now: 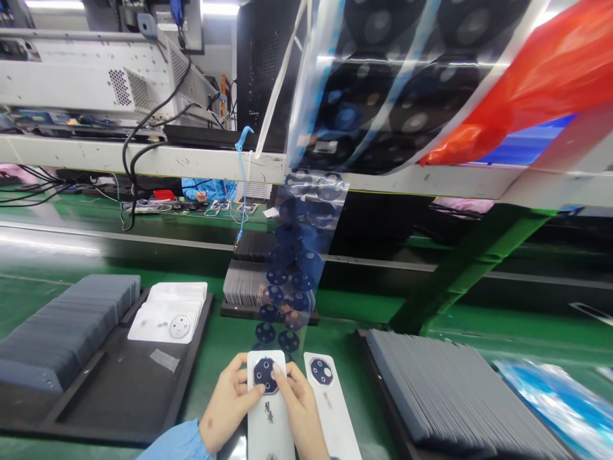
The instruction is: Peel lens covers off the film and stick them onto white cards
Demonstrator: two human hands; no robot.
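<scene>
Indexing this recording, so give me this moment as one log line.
left hand: grips white panel, touching dark patch | right hand: grips same panel, touching patch | alongside: second white panel

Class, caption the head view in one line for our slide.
Left hand and right hand hold a white panel at its dark patch, a second panel alongside.
</scene>
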